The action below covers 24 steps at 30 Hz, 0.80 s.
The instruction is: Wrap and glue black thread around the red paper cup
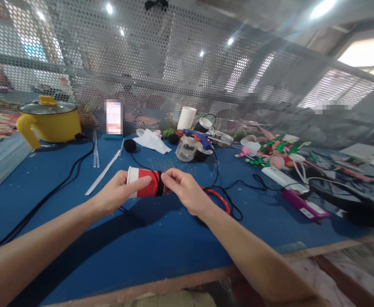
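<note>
A paper cup (pixel 152 187) lies on its side above the blue table, white near its rim and wrapped in red, with a black yarn band (pixel 160 184) around the far end. My left hand (pixel 118 192) is closed around the rim half, thumb along the red side. At the other end, the fingertips of my right hand (pixel 185 189) pinch together beside the black band, apparently on the yarn; the exact grip is partly hidden. From a black yarn ball (pixel 130 146) beyond the cup, a thin strand runs to the band.
A yellow electric pot (pixel 59 125) and clear sticks (pixel 6 160) stand left. Behind are a phone (pixel 113 117), white paper (pixel 151 141), stacked cups (pixel 186 118) and a blue glue gun (pixel 198 137) on a jar (pixel 186 151). Cables, a purple power strip (pixel 305 207) and craft flowers (pixel 270 151) lie right.
</note>
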### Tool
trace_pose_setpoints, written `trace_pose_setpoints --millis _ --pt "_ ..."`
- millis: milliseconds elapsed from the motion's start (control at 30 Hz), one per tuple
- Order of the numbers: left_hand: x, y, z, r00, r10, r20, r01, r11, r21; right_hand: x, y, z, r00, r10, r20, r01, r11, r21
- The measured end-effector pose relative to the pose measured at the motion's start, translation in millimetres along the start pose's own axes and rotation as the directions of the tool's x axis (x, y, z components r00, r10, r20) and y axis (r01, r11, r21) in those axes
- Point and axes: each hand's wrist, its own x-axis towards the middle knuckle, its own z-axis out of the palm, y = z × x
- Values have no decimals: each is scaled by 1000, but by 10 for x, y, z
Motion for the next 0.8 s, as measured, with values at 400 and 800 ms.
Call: trace_pose_setpoints --millis 400,800 --pt "54 -20 -12 991 -122 -51 115 987 -114 -12 21 5 925 -352 -143 277 882 -382" --pt "8 -84 66 998 -45 -42 47 997 58 -110 -56 92 921 -367 131 389 846 -364"
